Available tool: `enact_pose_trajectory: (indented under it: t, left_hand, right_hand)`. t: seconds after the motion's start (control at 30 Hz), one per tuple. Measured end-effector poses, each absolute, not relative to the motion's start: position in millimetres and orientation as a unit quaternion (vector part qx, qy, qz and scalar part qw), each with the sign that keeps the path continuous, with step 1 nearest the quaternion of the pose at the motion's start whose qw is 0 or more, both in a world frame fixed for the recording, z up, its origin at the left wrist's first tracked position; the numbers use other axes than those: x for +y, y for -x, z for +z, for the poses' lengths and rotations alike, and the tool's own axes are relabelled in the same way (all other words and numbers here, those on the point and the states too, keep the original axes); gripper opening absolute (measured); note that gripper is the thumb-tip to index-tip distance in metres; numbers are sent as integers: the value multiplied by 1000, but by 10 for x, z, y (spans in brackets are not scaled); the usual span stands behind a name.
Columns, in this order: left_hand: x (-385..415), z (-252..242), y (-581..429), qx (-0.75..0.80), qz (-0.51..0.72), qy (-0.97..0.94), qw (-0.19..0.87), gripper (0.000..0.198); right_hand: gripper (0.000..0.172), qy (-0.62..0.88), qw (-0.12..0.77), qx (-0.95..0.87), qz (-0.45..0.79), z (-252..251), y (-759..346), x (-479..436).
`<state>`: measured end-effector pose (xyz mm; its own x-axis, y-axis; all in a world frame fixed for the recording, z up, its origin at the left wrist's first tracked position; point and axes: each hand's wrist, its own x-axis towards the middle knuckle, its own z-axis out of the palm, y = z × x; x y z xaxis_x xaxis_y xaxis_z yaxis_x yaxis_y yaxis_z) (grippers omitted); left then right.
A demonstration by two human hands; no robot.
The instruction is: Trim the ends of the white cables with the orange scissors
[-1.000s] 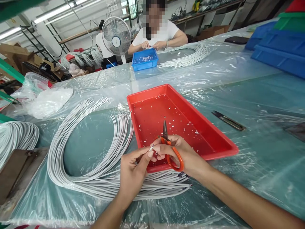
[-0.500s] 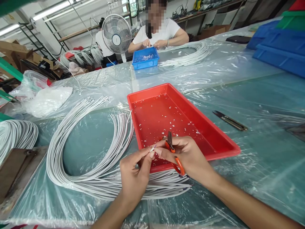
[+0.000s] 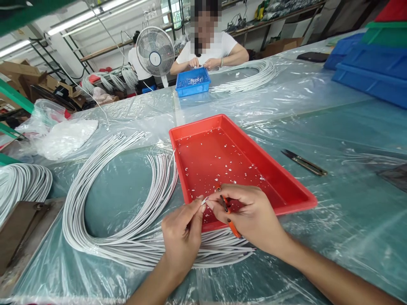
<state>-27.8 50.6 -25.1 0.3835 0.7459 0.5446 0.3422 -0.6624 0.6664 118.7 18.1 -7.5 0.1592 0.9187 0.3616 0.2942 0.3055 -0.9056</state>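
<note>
Between its thumb and index finger, my left hand (image 3: 182,233) pinches the end of a white cable (image 3: 204,201). Fingertips of my right hand (image 3: 254,212) touch the same cable end, while orange-handled cutters (image 3: 233,228) rest in that hand's grasp. Both hands are over the near edge of a red tray (image 3: 206,148) with small white scraps in it. A looped bundle of white cables (image 3: 74,212) lies on the plastic-covered table, its near strands passing beneath my left hand.
Thread snips (image 3: 303,162) lie right of the tray. Across the table (image 3: 349,135) a person in a white shirt works behind a blue tray (image 3: 192,89). Blue bins (image 3: 372,76) stand far right; another cable coil (image 3: 25,182) and plastic bags (image 3: 63,135) are at left.
The cutters have turned in my right hand, their dark jaws now lower and partly hidden by the fingers. My left hand keeps its pinch on the cable end. The view has shifted slightly.
</note>
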Motion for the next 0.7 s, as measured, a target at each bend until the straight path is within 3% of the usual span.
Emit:
enact_pose_trajectory:
  t: [0.27, 0.7]
  left_hand:
    - [470, -238, 240, 357, 407, -809, 228, 17]
    - [487, -169, 269, 382, 383, -765, 351, 23]
  right_hand:
    - [16, 539, 566, -576, 239, -106, -1132, 175]
    - [14, 554, 581, -540, 253, -90, -1162, 201]
